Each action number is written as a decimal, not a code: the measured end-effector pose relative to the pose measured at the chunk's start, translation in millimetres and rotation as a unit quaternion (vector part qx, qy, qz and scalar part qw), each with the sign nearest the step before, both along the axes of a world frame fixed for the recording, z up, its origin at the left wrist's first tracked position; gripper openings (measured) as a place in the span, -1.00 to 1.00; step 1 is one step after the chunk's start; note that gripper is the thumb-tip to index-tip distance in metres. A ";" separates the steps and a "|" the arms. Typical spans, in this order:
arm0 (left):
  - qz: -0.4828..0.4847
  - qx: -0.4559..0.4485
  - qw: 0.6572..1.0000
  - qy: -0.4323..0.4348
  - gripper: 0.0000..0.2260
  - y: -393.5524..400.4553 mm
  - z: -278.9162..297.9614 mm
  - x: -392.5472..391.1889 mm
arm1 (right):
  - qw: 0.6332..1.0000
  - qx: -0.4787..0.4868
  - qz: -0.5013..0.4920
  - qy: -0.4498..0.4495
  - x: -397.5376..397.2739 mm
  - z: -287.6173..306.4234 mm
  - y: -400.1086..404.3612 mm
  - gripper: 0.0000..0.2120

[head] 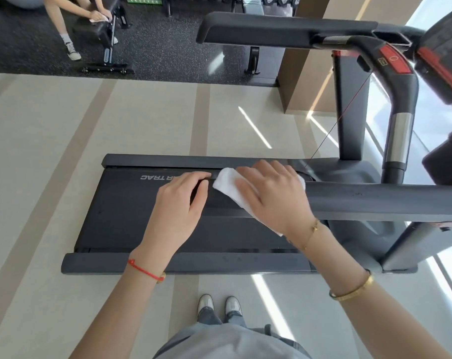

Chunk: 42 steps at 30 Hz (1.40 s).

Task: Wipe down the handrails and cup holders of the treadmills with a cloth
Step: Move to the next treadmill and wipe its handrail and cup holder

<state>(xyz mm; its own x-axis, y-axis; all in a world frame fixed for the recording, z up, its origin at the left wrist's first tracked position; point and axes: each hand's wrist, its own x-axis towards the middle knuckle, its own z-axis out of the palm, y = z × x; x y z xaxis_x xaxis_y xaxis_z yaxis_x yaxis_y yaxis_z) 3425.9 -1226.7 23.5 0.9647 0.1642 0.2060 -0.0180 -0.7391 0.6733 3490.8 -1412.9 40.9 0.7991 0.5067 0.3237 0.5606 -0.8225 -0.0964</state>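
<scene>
A dark grey treadmill stands side-on in front of me, its black belt (131, 216) low on the floor. Its near handrail (375, 200) runs in from the right at hand height. My left hand (178, 203) curls around the free end of this rail. Just right of it, my right hand (271, 195) lies over a folded white cloth (227, 183) and presses it onto the top of the rail, fingers spread across it. The far handrail (271, 27) runs parallel at the top of the view. The console with a red stop button (394, 59) is at the upper right.
A brown pillar (305, 73) rises behind the treadmill, with bright windows to the right. On the dark rubber floor at the upper left another person (61, 22) sits by a weight bench (103, 29). My shoes (219, 305) stand on pale striped flooring.
</scene>
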 end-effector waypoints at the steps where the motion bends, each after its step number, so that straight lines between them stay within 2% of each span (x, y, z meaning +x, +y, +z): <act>1: -0.002 0.000 1.000 -0.001 -0.76 0.7 0.2 0.1 | 1.000 0.000 0.009 -0.001 1.6 -0.7 -7.3 -0.72; 5: -0.010 -0.002 1.000 0.005 -0.75 2.5 1.9 -0.2 | 0.998 0.015 -0.050 0.040 17.9 5.1 -36.6 -0.64; 7: -0.012 -0.005 1.000 0.010 -0.75 2.7 2.4 -0.2 | 0.996 -0.016 -0.067 0.057 24.2 5.1 -30.5 -0.64; 12: -0.008 -0.025 1.000 0.005 -0.74 2.5 -1.6 -3.7 | 1.000 -0.011 0.016 0.013 1.3 3.4 18.5 -0.70; 15: 0.004 -0.025 1.000 0.003 -0.71 5.2 -4.5 -6.6 | 0.998 -0.006 0.066 -0.006 -1.7 -2.3 2.2 -0.69; 16: 0.006 -0.025 1.000 0.005 -0.70 6.2 -4.7 -6.8 | 0.998 -0.003 0.058 -0.007 0.4 -2.9 -10.0 -0.70; 20: 0.006 -0.029 0.999 0.011 -0.69 8.5 -4.2 -6.3 | 0.997 0.029 -0.076 0.014 13.4 4.2 -30.8 -0.70; 25: -0.002 -0.030 1.000 -0.002 -0.73 9.4 -6.8 -4.7 | 1.000 -0.001 -0.011 0.023 5.8 2.8 23.0 -0.71; 29: -0.001 -0.031 1.000 -0.003 -0.72 11.6 -8.7 -3.9 | 0.999 0.009 0.033 -0.012 1.3 -3.4 2.5 -0.73; 34: 0.000 -0.029 1.000 0.002 -0.71 12.1 -7.5 -3.6 | 0.997 0.023 -0.074 0.016 17.5 2.3 -16.2 -0.67; 38: -0.005 -0.036 0.999 -0.007 -0.73 10.1 -8.1 -4.0 | 0.999 0.029 -0.012 -0.030 0.2 -3.1 18.2 -0.76; 42: -0.005 -0.039 0.999 -0.008 -0.73 11.8 -9.3 -3.9 | 0.997 0.010 0.063 -0.039 -3.1 -8.5 -5.4 -0.73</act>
<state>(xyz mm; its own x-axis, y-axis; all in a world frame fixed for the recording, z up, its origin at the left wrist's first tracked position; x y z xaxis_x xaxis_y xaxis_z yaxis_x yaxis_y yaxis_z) 3422.0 -1214.9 14.2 0.9629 0.1706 0.2091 -0.0370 -0.6840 0.7285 3487.6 -1418.3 32.3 0.7021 0.5940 0.3927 0.6652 -0.7439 -0.0639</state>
